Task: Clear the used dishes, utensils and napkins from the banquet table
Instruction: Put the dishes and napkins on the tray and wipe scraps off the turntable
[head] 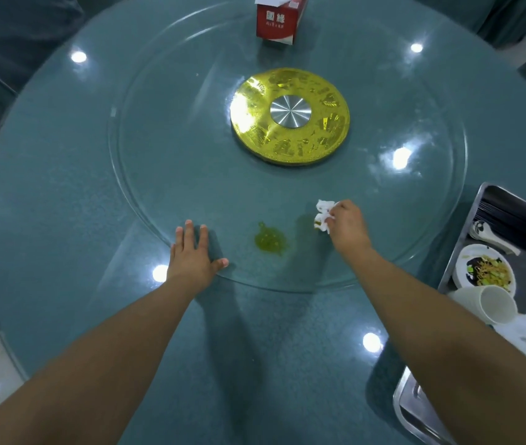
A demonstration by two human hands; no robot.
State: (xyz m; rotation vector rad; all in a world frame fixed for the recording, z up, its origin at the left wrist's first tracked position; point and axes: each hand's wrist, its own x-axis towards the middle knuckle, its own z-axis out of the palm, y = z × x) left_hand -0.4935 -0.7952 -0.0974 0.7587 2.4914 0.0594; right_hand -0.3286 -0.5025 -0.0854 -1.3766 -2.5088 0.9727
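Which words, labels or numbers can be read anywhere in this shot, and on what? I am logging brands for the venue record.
"国緣": two large white characters on the front of the red tissue box at the far side of the table; the first is not fully sharp.
A smaller white line beneath them on the same box: too blurred to read.
Gold turntable hub: embossed pictures only, no legible text.

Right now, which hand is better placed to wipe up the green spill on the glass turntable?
Right. The right hand already pinches a crumpled napkin just beside the green spill; the left hand lies flat on the glass turntable, holding nothing.
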